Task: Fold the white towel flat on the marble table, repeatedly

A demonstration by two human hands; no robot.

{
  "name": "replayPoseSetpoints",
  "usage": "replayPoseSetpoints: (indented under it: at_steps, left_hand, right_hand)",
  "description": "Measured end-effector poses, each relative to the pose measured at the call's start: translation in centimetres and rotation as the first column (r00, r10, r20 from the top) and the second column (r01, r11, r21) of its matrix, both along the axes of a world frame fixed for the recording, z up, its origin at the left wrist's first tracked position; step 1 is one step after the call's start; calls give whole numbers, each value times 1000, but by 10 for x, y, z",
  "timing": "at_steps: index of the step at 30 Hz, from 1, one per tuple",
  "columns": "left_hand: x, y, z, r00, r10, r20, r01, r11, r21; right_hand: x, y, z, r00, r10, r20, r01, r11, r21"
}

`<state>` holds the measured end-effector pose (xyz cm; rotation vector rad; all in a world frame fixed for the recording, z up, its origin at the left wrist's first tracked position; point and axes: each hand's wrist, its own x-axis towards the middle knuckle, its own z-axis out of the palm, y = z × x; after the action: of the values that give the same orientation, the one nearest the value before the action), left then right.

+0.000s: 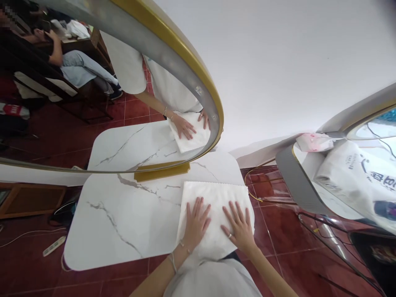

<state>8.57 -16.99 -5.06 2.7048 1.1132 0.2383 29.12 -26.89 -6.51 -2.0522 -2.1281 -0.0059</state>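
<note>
A white cloth point(216, 194) with a finely jagged far edge lies spread over the right end of a white marble-patterned table point(139, 222). My left hand point(196, 225) rests flat on the cloth's left part, fingers spread, with bracelets at the wrist. On its right part lies my right hand point(240, 229), also palm down with fingers apart and a ring on one finger. Neither hand grips anything. The cloth's near edge reaches my light-coloured top, where it is hard to tell the two apart.
A gold-framed mirror point(213, 88) on a gold base point(162, 171) stands along the table's back, reflecting my hands and a seated person. At right, a second table point(306, 181) holds a tissue pack point(314, 142) and a printed white bag point(355, 173). A power strip point(54, 246) lies on the floor.
</note>
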Motion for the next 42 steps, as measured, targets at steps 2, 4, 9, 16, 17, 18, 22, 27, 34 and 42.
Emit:
replayPoseSetpoints:
  at_steps: [2,4,9,16,17,18,22,27,34,42]
  left_hand:
    - [-7,-13,-3,1000,3,2,-3,1000,-2]
    - [-6,-9,-5,1000,-1,13,1,1000,-4]
    - [21,51,-8,995,88,45,-88,996,-1]
    - [53,118,-10,973,213,86,-216,976,36]
    - [55,118,-10,975,208,81,-211,977,34]
    - [55,114,-10,978,193,76,-196,980,28]
    - [45,63,-9,997,-22,73,24,999,-31]
    - [17,-25,-2,984,-173,41,176,981,-78]
    - [-7,-48,4,979,-202,1,202,978,-45]
    - [-11,2,9,938,288,192,-276,957,-89]
  right_hand:
    - [5,10,-2,1000,16,11,-16,1000,-12]
    - [15,30,-3,999,47,19,-46,998,-31]
    - [50,109,-5,995,93,42,-90,995,-48]
    - [72,187,-6,995,99,15,-99,995,-29]
    - [72,187,-7,996,92,6,-92,996,-14]
    - [72,183,-8,997,77,-5,-77,997,6]
    - [64,135,-14,997,-20,-72,29,991,130]
    - [36,33,-14,988,-88,-123,119,954,274]
    - [-26,-40,-1,995,-68,-69,68,998,-5]
    - [-57,21,-5,997,-47,-64,47,999,5]
